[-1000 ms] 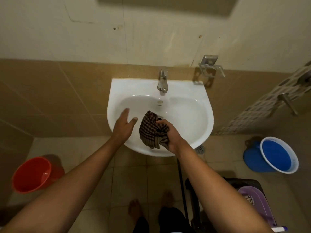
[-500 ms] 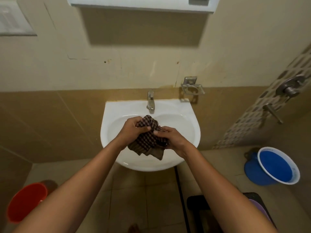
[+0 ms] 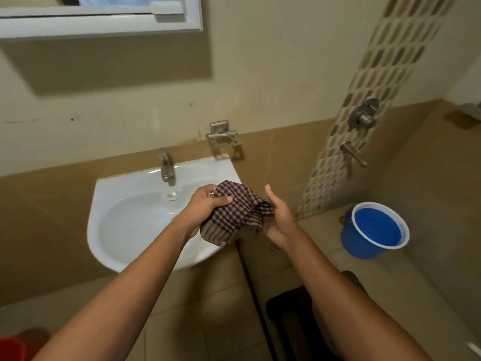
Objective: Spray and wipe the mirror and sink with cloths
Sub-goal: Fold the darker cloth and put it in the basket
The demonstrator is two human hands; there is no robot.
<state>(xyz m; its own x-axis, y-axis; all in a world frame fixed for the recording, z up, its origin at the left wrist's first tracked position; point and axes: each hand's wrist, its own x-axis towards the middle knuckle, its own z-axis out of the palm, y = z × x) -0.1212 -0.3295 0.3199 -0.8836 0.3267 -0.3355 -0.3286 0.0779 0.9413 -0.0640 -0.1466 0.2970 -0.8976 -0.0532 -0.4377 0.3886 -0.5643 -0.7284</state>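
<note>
Left hand (image 3: 208, 204): fingers and thumb curled over the top of the checkered cloth (image 3: 235, 213), gripping a bunched fold. Right hand (image 3: 277, 216): palm turned inward against the cloth's right end, thumb straight and raised; its fingers lie behind the fabric, so whether they curl round it cannot be told. Cloth: brown and dark check, crumpled, held between both hands over the right front rim of the sink (image 3: 135, 220), lower edge hanging free; contact with the rim not determinable. Sink: white ceramic wall-hung basin, metal tap (image 3: 165, 166) at the back centre, overflow fitting just below it. Wall: brown tile below, cream surface above with small marks. A metal holder (image 3: 223, 139) is fixed just right of the tap. Mirror (image 3: 99, 14) at top left, white frame, only the lower part in view, glass content unreadable. Right of the sink, a mosaic tile strip carries a round shower valve (image 3: 364, 115) and a lever tap (image 3: 354, 153). Floor: beige tile, blue bucket (image 3: 377, 231) with white rim on the right, a floor drain near the right wrist. Red bucket (image 3: 11, 349) cut off at lower left corner. Dark object at the bottom right, partly behind the right forearm, not identifiable.
</note>
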